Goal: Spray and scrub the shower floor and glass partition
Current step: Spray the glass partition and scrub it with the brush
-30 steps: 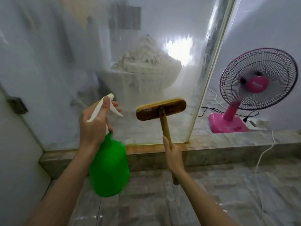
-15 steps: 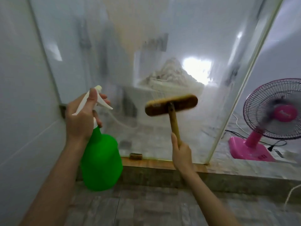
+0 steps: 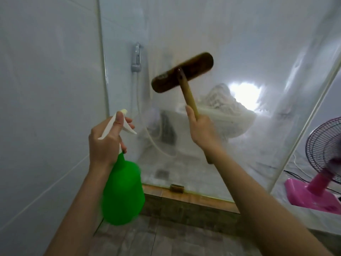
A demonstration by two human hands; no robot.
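Left hand (image 3: 105,143) has a full grip on the neck of the spray bottle (image 3: 122,193): green body hanging below the fist, white trigger head on top, nozzle aimed toward the glass partition (image 3: 230,43). Index finger lies along the top of the trigger head, other fingers wrapped around it. Bottle is opaque green and slightly blurred, so its fill level can't be read.

Right hand (image 3: 202,130) is closed around the wooden handle of the scrub brush (image 3: 182,72), thumb laid along the shaft. Brush head is raised, tilted with its right end higher, and sits at or against the glass; actual contact can't be confirmed, the head is motion-blurred.

Glass partition stands directly ahead on a brown tiled curb (image 3: 188,200), fogged and streaked. A small brown clip holds its bottom edge at the curb. Seen hazily through it: a shower head (image 3: 136,59) with hose on the wall, and a white basin (image 3: 230,119) heaped with pale cloth-like material; what exactly is in it can't be made out.

Shower floor (image 3: 166,237) is grey-brown tile, in the foreground below both arms. White tiled wall (image 3: 46,89) on the left. A pink fan (image 3: 323,163) sits past the partition's right edge, on the floor outside, with cables beside it.
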